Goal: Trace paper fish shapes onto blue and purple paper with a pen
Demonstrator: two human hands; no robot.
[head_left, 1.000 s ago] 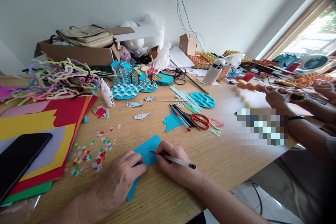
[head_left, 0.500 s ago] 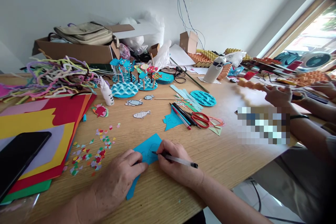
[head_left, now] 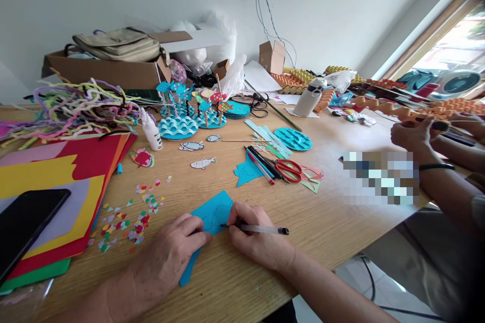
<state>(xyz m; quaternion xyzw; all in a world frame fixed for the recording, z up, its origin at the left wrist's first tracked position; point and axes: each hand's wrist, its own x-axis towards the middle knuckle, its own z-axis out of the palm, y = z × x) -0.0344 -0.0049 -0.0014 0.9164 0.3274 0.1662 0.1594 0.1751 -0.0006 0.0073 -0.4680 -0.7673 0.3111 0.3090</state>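
A piece of blue paper (head_left: 215, 208) lies on the wooden table with dark outlines drawn on it. My left hand (head_left: 176, 247) presses it down, fingers bent and thumb on its lower edge; something dark shows between thumb and forefinger, too small to make out. My right hand (head_left: 257, 237) grips a pen (head_left: 267, 230) with a translucent barrel, its tip touching the paper beside the drawn line. Just beyond lie another blue paper piece (head_left: 246, 171), several pens (head_left: 263, 164) and red-handled scissors (head_left: 290, 170). Fish cutouts (head_left: 203, 163) rest farther up the table.
Coloured paper sheets (head_left: 76, 166) carry a black phone (head_left: 32, 227) at left. Confetti (head_left: 142, 222), a glue bottle (head_left: 151, 132), pipe cleaners (head_left: 83, 106) and blue fish stands (head_left: 177, 128) spread across the table. At right, another person's hands (head_left: 413, 136) handle orange egg-carton card (head_left: 386, 107).
The pen tip has shifted slightly down and right along the drawing, and more outline shows. The other person's hands and orange card have moved right. My left hand stays on the paper.
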